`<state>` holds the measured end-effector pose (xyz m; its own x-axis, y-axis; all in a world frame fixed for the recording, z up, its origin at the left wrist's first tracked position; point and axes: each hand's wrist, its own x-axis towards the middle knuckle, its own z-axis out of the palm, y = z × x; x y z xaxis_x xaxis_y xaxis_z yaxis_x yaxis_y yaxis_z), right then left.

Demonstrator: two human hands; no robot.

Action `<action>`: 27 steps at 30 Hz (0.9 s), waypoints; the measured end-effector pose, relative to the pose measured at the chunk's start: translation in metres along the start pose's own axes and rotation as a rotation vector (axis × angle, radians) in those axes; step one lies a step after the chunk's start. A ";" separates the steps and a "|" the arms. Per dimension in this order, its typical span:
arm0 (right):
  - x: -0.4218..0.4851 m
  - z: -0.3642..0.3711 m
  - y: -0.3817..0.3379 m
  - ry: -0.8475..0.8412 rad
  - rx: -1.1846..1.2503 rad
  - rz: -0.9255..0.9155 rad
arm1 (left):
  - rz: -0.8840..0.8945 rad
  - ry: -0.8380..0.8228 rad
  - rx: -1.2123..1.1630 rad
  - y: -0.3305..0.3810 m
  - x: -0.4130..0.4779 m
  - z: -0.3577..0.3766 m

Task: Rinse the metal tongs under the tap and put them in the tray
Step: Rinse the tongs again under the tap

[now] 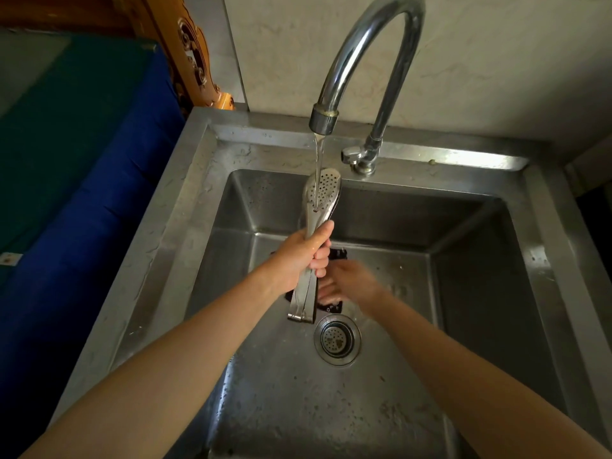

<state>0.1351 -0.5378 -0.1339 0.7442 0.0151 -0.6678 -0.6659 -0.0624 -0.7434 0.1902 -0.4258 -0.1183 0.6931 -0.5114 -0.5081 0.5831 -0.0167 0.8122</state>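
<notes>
**While the water runs, one pair of tongs sits under the one tap**

Where the single thin stream of water [318, 160] drops from the spout of the curved chrome tap [364, 61], it lands on the perforated spoon end of one pair of metal tongs [320, 200]. That end points up toward the spout, and the hinged end hangs lower, nearer the camera than the tap. Both arms of the tongs are squeezed together.

Two bare hands are in view. The left hand [298, 256] is wrapped round the middle of the tongs, thumb lying up along the metal, fingers [320, 260] curled round the far side. The right hand [347, 283] is lower in the basin, just right of the tongs' handle and below the tap's spout. It is blurred, and whether it holds anything cannot be told. A black thing [338, 253] lies on the basin floor under it, mostly hidden by the hand and the tongs.

One steel sink [231, 154] with one basin lies below the tap. It has one round drain strainer [337, 339], set nearer the camera than the tongs. One small valve lever [351, 156] sticks out at the tap's base.

Left of the tap stands a carved wooden piece [195, 61]. Further left is a blue and green cover [99, 193] bearing one small tag [10, 259], its marks too small to read.
</notes>
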 end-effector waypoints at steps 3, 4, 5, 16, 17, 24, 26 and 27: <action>0.008 -0.017 -0.014 0.168 -0.162 -0.142 | 0.021 -0.001 -0.005 0.002 -0.002 -0.002; 0.010 -0.022 -0.020 0.243 -0.216 -0.191 | 0.029 0.007 -0.003 0.003 -0.003 -0.002; 0.012 -0.027 -0.028 0.313 -0.256 -0.237 | 0.035 0.018 -0.003 0.005 -0.003 -0.003; 0.043 -0.053 -0.129 0.479 -0.203 -0.264 | 0.041 0.179 -0.292 0.051 0.014 0.015; 0.045 -0.051 -0.131 0.472 -0.177 -0.246 | 0.044 0.171 -0.304 0.052 0.016 0.016; 0.050 -0.053 -0.117 0.470 -0.164 -0.279 | -0.006 0.099 -0.367 0.035 0.021 0.002; 0.052 -0.053 -0.109 0.480 -0.148 -0.294 | -0.014 0.087 -0.331 0.032 0.022 -0.001; 0.053 -0.052 -0.106 0.482 -0.145 -0.294 | -0.010 0.080 -0.308 0.031 0.023 -0.002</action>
<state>0.2477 -0.5826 -0.0886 0.8594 -0.4012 -0.3170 -0.4389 -0.2608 -0.8599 0.2252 -0.4366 -0.1055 0.7110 -0.4427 -0.5463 0.6822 0.2460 0.6885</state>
